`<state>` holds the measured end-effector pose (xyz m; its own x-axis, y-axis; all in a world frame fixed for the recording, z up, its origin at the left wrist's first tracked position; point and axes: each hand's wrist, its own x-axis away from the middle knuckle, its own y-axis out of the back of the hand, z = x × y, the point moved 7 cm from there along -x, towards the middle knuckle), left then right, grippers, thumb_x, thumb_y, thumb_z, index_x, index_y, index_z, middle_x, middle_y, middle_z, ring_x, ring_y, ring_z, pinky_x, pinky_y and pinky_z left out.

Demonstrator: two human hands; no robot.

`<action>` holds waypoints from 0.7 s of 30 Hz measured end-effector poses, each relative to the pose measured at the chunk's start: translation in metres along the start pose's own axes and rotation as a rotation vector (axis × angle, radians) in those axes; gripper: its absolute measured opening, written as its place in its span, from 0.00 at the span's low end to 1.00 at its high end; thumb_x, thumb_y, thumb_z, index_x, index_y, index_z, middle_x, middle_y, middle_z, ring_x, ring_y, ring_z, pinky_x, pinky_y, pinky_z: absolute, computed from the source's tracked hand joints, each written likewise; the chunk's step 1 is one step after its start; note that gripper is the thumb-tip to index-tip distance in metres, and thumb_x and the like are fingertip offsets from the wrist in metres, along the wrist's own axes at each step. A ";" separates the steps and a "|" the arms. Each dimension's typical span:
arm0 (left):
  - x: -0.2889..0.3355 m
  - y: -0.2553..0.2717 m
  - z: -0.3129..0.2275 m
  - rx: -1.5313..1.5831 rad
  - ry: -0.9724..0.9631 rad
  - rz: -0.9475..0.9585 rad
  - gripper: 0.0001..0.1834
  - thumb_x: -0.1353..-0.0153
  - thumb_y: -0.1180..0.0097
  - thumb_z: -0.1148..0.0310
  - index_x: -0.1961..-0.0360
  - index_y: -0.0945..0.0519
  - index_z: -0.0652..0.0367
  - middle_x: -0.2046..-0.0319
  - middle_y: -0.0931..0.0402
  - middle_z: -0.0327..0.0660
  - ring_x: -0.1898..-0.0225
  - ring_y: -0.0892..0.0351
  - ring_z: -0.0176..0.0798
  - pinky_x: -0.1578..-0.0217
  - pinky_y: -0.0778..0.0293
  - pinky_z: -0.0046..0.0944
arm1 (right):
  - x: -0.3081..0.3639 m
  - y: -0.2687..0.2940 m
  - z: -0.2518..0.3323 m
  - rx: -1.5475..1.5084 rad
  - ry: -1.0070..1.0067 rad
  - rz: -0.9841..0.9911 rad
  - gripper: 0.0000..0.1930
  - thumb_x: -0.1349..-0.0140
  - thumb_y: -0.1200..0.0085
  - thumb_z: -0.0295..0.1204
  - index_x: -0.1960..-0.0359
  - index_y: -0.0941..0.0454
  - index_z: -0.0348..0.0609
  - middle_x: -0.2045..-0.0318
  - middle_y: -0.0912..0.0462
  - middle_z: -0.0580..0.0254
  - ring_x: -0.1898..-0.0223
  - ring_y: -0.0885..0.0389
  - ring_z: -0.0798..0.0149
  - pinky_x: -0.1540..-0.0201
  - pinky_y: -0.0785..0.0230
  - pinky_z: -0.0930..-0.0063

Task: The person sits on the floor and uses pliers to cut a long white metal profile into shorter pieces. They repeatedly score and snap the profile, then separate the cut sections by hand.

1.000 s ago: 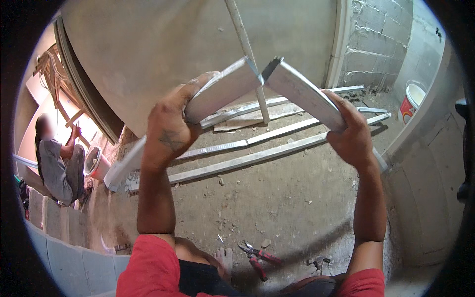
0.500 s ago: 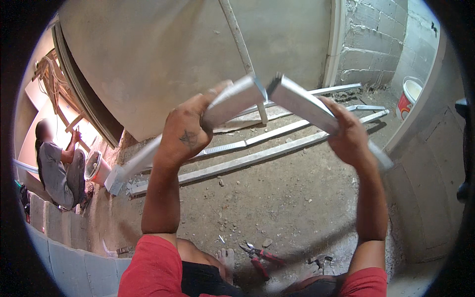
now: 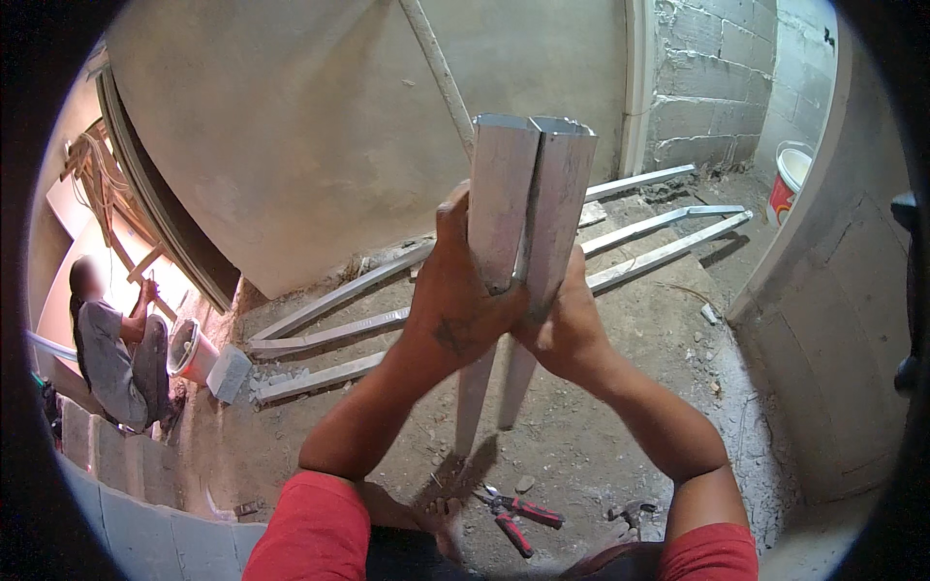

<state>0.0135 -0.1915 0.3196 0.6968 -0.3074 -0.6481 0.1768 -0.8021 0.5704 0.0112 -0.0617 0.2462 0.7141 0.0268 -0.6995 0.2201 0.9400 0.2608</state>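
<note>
Two silvery metal profiles stand upright side by side in front of me, the left profile [image 3: 500, 208] and the right profile [image 3: 562, 198] touching along their upper lengths. Their hollow, rough-cut ends face up, and their lower ends spread slightly apart above the floor. My left hand [image 3: 448, 308] is wrapped round the left profile, its thumb side up. Round the right profile my right hand [image 3: 570, 327] is closed, its fingers mostly hidden behind the metal. Both hands meet near the middle.
More metal profiles [image 3: 668, 248] lie across the dirt floor. Red-handled cutting pliers [image 3: 521, 513] and a hammer-like tool [image 3: 632, 511] lie near my feet. A concrete block [image 3: 229, 374] and a bucket [image 3: 194, 353] are at left, by a seated person [image 3: 111, 349]. Another bucket [image 3: 790, 184] stands far right.
The two profiles, slanted apart with their upper ends nearly meeting, have swung upright and come together. My hands have moved inward and now touch or nearly touch.
</note>
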 end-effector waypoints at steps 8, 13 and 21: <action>-0.006 0.057 0.023 -0.305 0.017 0.106 0.42 0.58 0.44 0.84 0.36 0.29 0.49 0.56 0.19 0.51 0.54 0.18 0.53 0.52 0.24 0.46 | -0.021 0.088 -0.026 0.472 -0.153 -0.017 0.31 0.51 0.49 0.12 0.42 0.27 0.46 0.56 0.18 0.49 0.58 0.17 0.45 0.53 0.25 0.58; -0.003 0.054 0.029 -0.589 -0.049 0.309 0.35 0.53 0.43 0.84 0.41 0.21 0.45 0.58 0.17 0.46 0.60 0.17 0.48 0.57 0.25 0.43 | -0.028 0.111 -0.015 0.905 0.042 0.105 0.27 0.54 0.51 0.09 0.50 0.22 0.43 0.61 0.19 0.53 0.55 0.22 0.46 0.48 0.31 0.54; 0.000 0.021 -0.003 -0.132 -0.185 0.049 0.54 0.56 0.34 0.80 0.29 0.52 0.63 0.53 0.24 0.55 0.49 0.22 0.51 0.44 0.27 0.47 | -0.009 0.036 0.000 0.175 -0.128 0.102 0.33 0.47 0.38 0.24 0.41 0.43 0.40 0.60 0.22 0.38 0.54 0.20 0.41 0.52 0.27 0.52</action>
<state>0.0190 -0.2071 0.3330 0.5694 -0.4429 -0.6926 0.2437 -0.7136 0.6568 0.0125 -0.0277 0.2620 0.8148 0.0649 -0.5761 0.2462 0.8609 0.4452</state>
